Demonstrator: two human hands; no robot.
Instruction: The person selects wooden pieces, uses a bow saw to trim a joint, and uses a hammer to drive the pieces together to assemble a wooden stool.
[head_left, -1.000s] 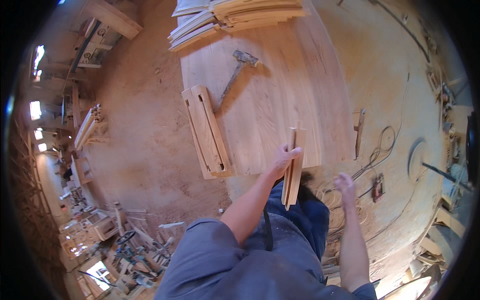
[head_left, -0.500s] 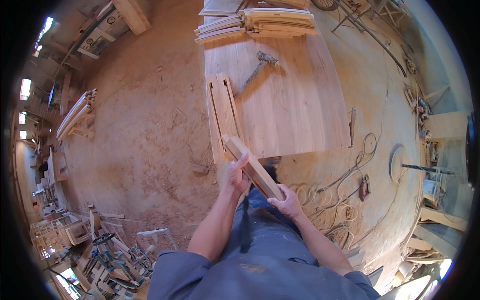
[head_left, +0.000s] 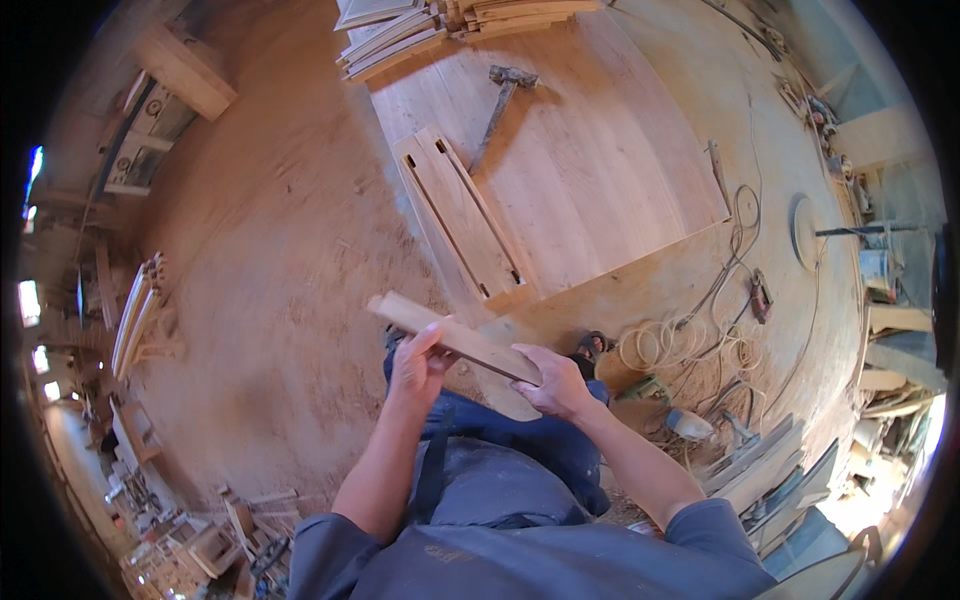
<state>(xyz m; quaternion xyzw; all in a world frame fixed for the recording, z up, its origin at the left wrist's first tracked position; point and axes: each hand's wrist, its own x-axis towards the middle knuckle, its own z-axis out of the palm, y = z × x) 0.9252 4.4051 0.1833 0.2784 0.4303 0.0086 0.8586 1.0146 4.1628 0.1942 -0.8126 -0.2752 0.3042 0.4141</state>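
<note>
In front of my body I hold a pale wooden bar (head_left: 472, 345) at a slant, its far end up to the left. My left hand (head_left: 420, 362) is closed around its middle. My right hand (head_left: 556, 382) grips its lower right end. Below the bar a pale wood surface (head_left: 508, 395) shows, and I cannot tell if it is a separate piece. Beyond my hands, on the large wooden panel (head_left: 620, 150), lie grooved wooden bars (head_left: 460, 215) side by side, with dark slots near their ends. A hammer (head_left: 495, 115) rests beside them.
Stacked wooden strips (head_left: 400, 40) sit at the panel's far end. Dusty floor (head_left: 300, 230) spreads to the left. Coiled hose (head_left: 650, 345), cables and a power tool (head_left: 761, 297) lie on the right. Planks (head_left: 770, 480) lean at the lower right.
My hands and the wooden bar have come away from the panel's near edge, and the bar lies flatter now. The view has turned, and the grooved bars show in full.
</note>
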